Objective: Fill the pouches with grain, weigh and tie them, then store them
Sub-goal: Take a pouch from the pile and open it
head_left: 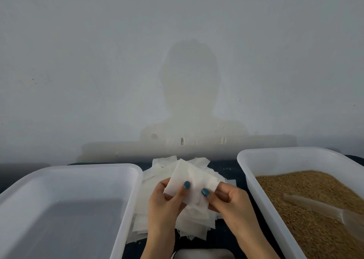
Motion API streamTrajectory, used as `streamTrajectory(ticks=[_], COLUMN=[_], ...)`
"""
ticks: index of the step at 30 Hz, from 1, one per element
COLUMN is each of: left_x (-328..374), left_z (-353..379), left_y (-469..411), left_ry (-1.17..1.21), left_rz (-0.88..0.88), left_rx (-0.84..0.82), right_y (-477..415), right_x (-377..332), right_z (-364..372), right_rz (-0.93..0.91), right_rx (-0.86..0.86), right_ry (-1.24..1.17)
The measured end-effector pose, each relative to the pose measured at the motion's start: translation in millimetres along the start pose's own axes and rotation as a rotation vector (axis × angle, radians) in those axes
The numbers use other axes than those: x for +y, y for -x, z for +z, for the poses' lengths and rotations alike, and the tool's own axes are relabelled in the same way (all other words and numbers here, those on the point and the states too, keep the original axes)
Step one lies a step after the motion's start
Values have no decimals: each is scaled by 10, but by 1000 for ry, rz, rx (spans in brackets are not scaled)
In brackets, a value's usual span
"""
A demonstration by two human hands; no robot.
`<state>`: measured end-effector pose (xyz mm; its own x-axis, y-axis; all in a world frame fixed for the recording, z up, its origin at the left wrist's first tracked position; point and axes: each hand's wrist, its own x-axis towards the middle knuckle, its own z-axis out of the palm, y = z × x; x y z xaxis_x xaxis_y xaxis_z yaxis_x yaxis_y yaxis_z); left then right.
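Observation:
Both my hands hold one flat white pouch point(194, 181) in the middle of the view, above a heap of white pouches point(157, 181) on the dark table. My left hand point(167, 199) pinches the pouch's left edge with thumb on top. My right hand point(226, 201) pinches its right lower edge. A white tub point(248, 172) on the right holds brown grain point(315, 195) with a clear plastic scoop point(323, 209) lying in it. On the left stands an empty white tub point(130, 199).
A plain grey wall rises straight behind the table. A light rounded thing point(202, 253), cut off by the frame, lies at the bottom edge between my forearms. The two tubs flank the narrow strip of dark table point(226, 239) where the pouches lie.

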<state>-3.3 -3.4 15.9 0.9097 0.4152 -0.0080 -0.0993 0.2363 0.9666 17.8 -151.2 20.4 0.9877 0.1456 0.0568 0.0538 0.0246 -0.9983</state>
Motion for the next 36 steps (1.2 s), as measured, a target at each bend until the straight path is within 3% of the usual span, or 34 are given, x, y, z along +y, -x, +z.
streamTrajectory(ticks=[3,5,7,9,11,14,19,25,29,33,36], left_x=[-38,-28,-18,2,-31,-38,-22,109,166,116,80], left_z=[33,17,-10,-25,-24,19,87,139,140,114,121], left_y=[14,33,35,36,20,75,161,239,222,198,171], left_ry=[-209,-388,-645,-951,-1141,-1086,-842,-579,-558,-512,-441], left_rz=[181,506,783,900,1004,963,851,556,445,429,339], left_rx=[120,139,-65,-299,-410,-470,-285,-425,-318,-228,-172], right_y=[-27,-55,-77,-90,-83,-53,-60,-20,-6,58,84], right_x=[26,64,89,87,65,43,2,-67,-127,-174,-150], right_z=[-50,-72,-91,-113,-118,-91,-58,-60,-19,53,84], right_rz=[34,33,38,64,97,63,46,111,123,-8,-142], right_rx=[100,175,208,155,62,19,157,46,-12,20,101], right_ry=[57,103,144,221,301,384,213,-49,-187,-92,163])
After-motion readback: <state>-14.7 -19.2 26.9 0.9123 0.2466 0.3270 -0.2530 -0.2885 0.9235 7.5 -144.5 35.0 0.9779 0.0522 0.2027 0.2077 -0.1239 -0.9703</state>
